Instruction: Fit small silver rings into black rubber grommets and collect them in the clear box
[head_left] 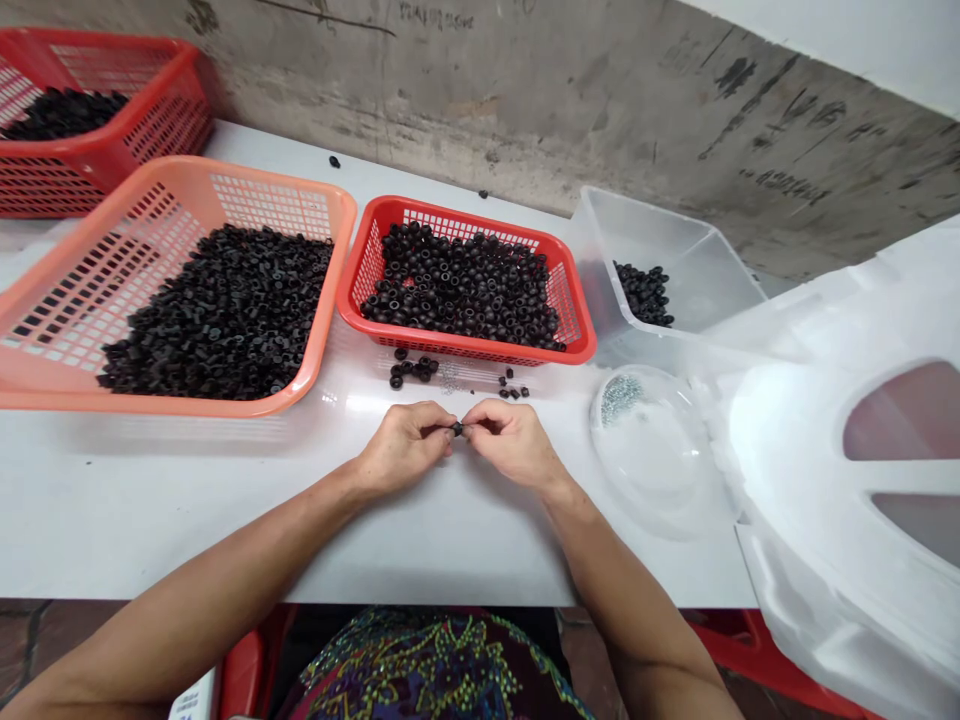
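Head view: the left hand [401,447] and right hand [514,443] angle inward over a white table [225,520], almost meeting. Both pinch one small black part [457,428] between them.

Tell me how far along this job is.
It looks early. Probably done: the small heap in the clear tub. In hand: one black part pinched between left hand and right hand. Left: the heaped orange basket and red basket, plus silver bits in the clear dish.
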